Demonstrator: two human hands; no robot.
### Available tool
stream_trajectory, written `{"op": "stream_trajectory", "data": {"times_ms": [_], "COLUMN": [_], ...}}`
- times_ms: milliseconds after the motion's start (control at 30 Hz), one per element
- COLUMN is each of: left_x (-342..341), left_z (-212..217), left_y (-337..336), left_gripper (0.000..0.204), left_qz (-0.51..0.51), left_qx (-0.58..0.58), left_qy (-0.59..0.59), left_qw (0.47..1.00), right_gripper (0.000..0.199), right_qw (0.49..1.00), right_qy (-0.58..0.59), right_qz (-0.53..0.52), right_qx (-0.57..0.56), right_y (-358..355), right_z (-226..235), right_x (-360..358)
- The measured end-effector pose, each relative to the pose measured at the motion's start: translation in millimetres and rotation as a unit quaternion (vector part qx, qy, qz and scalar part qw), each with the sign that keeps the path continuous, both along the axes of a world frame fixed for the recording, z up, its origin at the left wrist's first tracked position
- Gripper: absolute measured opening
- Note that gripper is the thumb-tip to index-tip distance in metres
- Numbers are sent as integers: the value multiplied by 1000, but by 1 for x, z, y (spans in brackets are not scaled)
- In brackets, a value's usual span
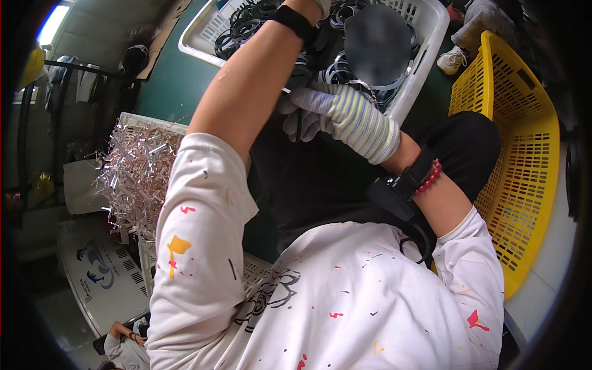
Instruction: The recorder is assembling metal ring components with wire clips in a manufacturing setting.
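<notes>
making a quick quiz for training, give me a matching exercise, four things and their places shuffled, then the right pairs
1. yellow slotted plastic basket
2. tangled shiny silvery strips
3. dark thin round rings
4. striped knit glove

A. in the white slotted plastic basket
B. on the right hand
C. at the person's left
D. at the person's right

Pairs: 1-D; 2-C; 3-A; 4-B

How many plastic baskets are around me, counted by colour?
White: 2 (one basket of dark rings, plus one partly hidden crate heaped with shiny shavings)
Yellow: 1 (the yellow basket on your right)
Total: 3, taking the white rim showing below the shavings as the same crate.
</notes>
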State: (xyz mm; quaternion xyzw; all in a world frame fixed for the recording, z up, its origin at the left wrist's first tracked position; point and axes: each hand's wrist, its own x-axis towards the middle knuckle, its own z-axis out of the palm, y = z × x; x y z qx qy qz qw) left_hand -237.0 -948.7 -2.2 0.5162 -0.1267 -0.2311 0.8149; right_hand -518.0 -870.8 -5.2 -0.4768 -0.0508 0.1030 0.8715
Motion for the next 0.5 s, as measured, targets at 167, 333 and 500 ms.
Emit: {"op": "stream_trajectory", "data": {"times_ms": [167,333,500], "left_x": [-63,-63,-8], "left_z": [13,16,-26], "left_y": [55,73,72], "left_gripper": [26,23,37], "left_qz": [-24,3,-313], "left_qx": [325,198,-127], "left_qy": [-714,-491,-33], "left_qw": [620,848,941], "right_gripper": [41,45,42], "right_qw": [996,895,807], "right_qy": [43,-51,97], "right_qz": [39,48,-99], "right_qx": [-63,-441,-574], "right_y": [-12,-49,-164], "right_z": [4,-17,-15], "right_x": [-25,-13,27]}}
